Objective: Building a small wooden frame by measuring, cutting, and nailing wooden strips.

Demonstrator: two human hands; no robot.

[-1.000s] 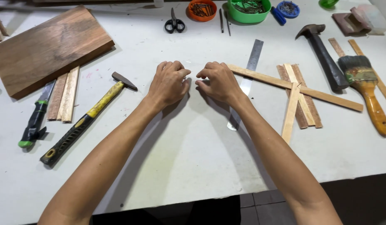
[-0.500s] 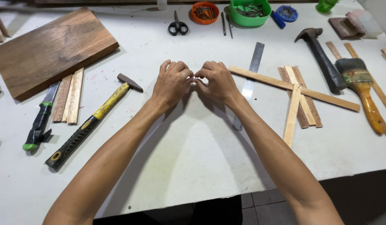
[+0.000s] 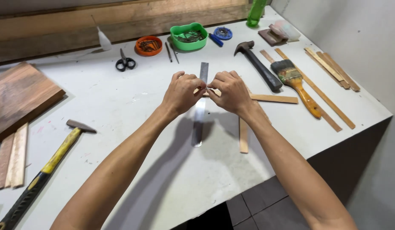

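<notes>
near left on the desk (image 3: 121,110): yellow-handled hammer (image 3: 44,168). mid-desk: left hand (image 3: 181,93) and right hand (image 3: 231,91) meet, each grip pinched on one small thin metal piece (image 3: 209,89), above the steel ruler (image 3: 200,106). far: scissors (image 3: 125,63), green bowl (image 3: 189,37).

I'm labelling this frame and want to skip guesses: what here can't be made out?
- Tiny item pinched between left hand and right hand: head view, too small, covered by fingertips.
- Long steel ruler: middle hidden behind the hands.
- Yellow-handled hammer: grip end cut off by frame's bottom-left edge.
- Green tray contents: too small.
</notes>
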